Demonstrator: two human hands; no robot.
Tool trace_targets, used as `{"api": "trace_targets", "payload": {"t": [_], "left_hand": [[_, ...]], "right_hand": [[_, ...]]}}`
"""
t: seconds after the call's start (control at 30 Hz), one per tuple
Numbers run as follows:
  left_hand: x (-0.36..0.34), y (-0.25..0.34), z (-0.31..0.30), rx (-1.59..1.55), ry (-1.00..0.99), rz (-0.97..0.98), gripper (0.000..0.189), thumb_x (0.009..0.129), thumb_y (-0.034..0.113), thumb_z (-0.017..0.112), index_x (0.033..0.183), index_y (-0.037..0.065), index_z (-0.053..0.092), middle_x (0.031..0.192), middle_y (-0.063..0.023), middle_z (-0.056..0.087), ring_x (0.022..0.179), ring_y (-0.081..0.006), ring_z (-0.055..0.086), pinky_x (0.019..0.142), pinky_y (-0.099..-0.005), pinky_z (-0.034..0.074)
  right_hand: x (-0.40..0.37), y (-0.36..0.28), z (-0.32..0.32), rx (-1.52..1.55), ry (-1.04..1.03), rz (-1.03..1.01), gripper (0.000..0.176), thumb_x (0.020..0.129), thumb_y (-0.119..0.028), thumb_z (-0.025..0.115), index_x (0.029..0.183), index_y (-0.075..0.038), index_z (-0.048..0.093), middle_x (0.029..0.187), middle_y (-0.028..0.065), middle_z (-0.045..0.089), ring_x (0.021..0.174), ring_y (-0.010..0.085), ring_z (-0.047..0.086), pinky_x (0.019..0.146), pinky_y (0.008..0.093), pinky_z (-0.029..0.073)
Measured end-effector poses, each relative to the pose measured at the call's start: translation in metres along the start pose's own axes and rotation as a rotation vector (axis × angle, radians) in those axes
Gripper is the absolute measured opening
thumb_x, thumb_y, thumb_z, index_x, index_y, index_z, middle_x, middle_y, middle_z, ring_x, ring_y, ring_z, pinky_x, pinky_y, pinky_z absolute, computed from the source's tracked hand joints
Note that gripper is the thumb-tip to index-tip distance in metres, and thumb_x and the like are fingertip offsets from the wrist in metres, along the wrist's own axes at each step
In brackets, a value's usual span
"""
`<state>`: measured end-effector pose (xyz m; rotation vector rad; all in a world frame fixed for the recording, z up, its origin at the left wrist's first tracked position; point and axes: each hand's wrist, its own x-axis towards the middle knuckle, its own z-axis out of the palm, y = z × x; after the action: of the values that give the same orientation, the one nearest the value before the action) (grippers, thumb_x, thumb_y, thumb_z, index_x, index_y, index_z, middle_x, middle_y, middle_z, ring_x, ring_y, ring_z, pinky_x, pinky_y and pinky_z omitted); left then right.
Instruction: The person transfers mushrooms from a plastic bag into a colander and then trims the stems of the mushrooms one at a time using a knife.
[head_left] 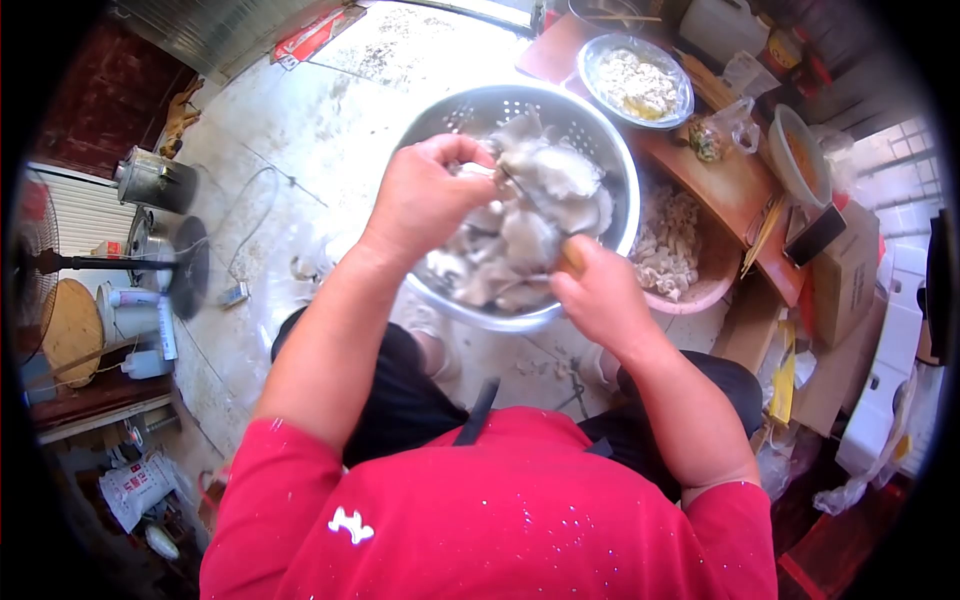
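A metal colander [622, 165] full of pale grey oyster mushrooms [565, 172] stands between my knees. Over its left side, my left hand [430, 190] is closed in a pinch at the edge of a mushroom. My right hand [605, 300], at the lower right rim, is closed round a yellowish handle. From that handle a thin dark edge slants up toward my left fingers; it looks like a small knife [573, 258], its blade mostly lost against the mushrooms.
A pink basin [690, 300] of torn mushroom pieces sits right of the colander. Beyond it, a bowl [588, 75] of pale pieces stands on a low wooden table [715, 180]. At left are a fan [190, 265] and a metal pot [158, 180]; a cable crosses the floor.
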<state>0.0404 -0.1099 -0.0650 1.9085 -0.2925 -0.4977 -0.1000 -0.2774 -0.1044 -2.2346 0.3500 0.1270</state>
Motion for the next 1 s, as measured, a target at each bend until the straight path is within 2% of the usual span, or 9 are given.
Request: {"api": "trace_targets", "payload": {"t": [0.13,0.3,0.43,0.63,0.8,0.93,1.0], "left_hand": [[0.003,-0.003,-0.001,0.032,0.030,0.019,0.019,0.068,0.005,0.068,0.087,0.004,0.064,0.075,0.0026,0.058,0.063,-0.0040,0.048,0.057,-0.0195,0.038],[0.011,-0.007,-0.007,-0.118,0.052,-0.087,0.023,0.066,0.004,0.067,0.088,0.002,0.063,0.074,-0.0019,0.061,0.062,-0.0082,0.053,0.057,-0.0222,0.043],[0.010,-0.004,-0.008,-0.134,0.046,-0.100,0.025,0.065,0.004,0.067,0.089,0.001,0.062,0.074,-0.0030,0.061,0.060,-0.0088,0.053,0.056,-0.0228,0.044],[0.012,-0.007,-0.011,-0.126,0.052,-0.110,0.023,0.068,0.008,0.065,0.090,0.002,0.063,0.072,-0.0038,0.063,0.059,-0.0095,0.054,0.055,-0.0234,0.045],[0.013,-0.010,-0.014,-0.141,0.022,-0.136,0.024,0.070,0.010,0.065,0.092,0.002,0.063,0.072,-0.0038,0.063,0.060,-0.0099,0.056,0.054,-0.0240,0.046],[0.014,-0.012,-0.014,-0.138,0.021,-0.147,0.023,0.072,0.012,0.063,0.093,0.002,0.064,0.073,-0.0035,0.063,0.059,-0.0104,0.057,0.055,-0.0243,0.047],[0.014,-0.012,-0.013,-0.212,0.042,-0.142,0.022,0.074,0.012,0.059,0.093,0.002,0.065,0.073,-0.0030,0.063,0.059,-0.0107,0.057,0.056,-0.0253,0.050]], "right_hand": [[0.000,0.000,0.000,0.013,-0.001,-0.001,0.025,0.079,-0.019,0.056,0.097,-0.002,0.060,0.083,0.0224,0.064,0.080,0.0406,0.063,0.073,0.0453,0.049],[-0.001,0.001,0.000,0.046,0.024,-0.005,0.024,0.079,-0.020,0.056,0.096,-0.003,0.060,0.083,0.0223,0.064,0.080,0.0405,0.062,0.073,0.0458,0.049],[-0.001,0.002,0.001,0.031,0.041,-0.013,0.023,0.080,-0.020,0.056,0.096,-0.003,0.059,0.083,0.0220,0.064,0.080,0.0402,0.063,0.072,0.0457,0.049],[0.001,0.003,-0.003,0.050,0.024,0.037,0.023,0.080,-0.021,0.058,0.095,-0.003,0.059,0.082,0.0221,0.064,0.079,0.0402,0.063,0.072,0.0451,0.049],[0.006,0.009,-0.009,0.120,0.143,0.010,0.023,0.081,-0.022,0.061,0.091,-0.002,0.059,0.079,0.0220,0.064,0.078,0.0404,0.062,0.070,0.0445,0.049],[0.001,0.004,-0.009,0.116,0.142,-0.013,0.023,0.081,-0.023,0.062,0.091,-0.001,0.059,0.078,0.0220,0.063,0.077,0.0393,0.063,0.069,0.0432,0.049],[-0.003,0.002,-0.007,0.163,0.058,-0.021,0.023,0.082,-0.022,0.062,0.092,-0.001,0.059,0.078,0.0207,0.064,0.075,0.0361,0.064,0.069,0.0408,0.049]]}}
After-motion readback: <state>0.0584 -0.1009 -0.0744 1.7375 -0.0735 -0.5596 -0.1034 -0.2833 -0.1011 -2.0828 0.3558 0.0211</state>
